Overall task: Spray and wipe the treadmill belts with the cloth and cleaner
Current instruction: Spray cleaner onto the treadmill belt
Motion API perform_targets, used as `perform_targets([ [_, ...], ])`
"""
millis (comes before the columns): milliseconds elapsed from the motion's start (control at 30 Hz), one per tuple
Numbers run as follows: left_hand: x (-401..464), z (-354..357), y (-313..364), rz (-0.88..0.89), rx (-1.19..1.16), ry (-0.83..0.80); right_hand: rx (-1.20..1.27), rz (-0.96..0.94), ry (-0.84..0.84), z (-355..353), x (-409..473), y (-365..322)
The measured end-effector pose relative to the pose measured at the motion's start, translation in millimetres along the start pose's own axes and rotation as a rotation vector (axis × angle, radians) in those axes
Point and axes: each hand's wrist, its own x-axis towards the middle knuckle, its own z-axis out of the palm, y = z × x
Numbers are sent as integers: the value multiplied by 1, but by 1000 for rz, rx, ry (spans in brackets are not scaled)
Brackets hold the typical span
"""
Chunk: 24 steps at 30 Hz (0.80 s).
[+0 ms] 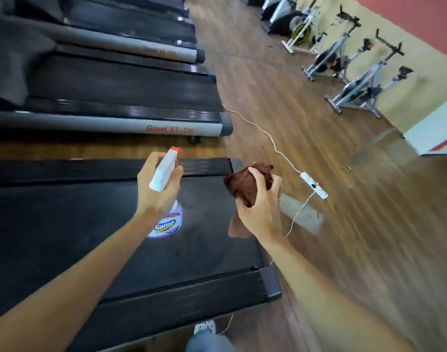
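My left hand point(155, 191) grips a white spray bottle point(166, 222) with a red nozzle tip and a "Ganso" label, held over the rear end of the nearest treadmill's black belt point(90, 224). My right hand point(261, 209) holds a bunched brown cloth point(242, 184) above the belt's rear right corner. The nozzle points away from me toward the far side rail. A second treadmill belt point(120, 85) lies beyond, with a grey side rail point(115, 125) carrying red lettering.
More treadmills line up at the upper left. A white power strip point(313, 185) and its cable point(268, 135) lie on the wooden floor point(369, 224) right of the treadmills. Several exercise bikes point(357, 90) stand along the far right wall. My shoe point(204, 326) shows at the bottom.
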Motion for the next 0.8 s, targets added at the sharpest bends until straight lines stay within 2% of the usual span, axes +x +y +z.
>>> perform_targets([
  [167,22,28,-97,-93,51,110,16,-9,-62,71,24,73],
  [233,22,40,-149,-138,91,101,32,-1,-96,113,25,111],
  [500,22,98,-346,-330,249,-90,50,114,-215,275,-13,230],
  [667,16,138,-422,-398,293,-210,85,246,-167,319,-42,271],
  [800,-4,159,-465,-589,399,-305,59,302,-167,335,-68,296],
])
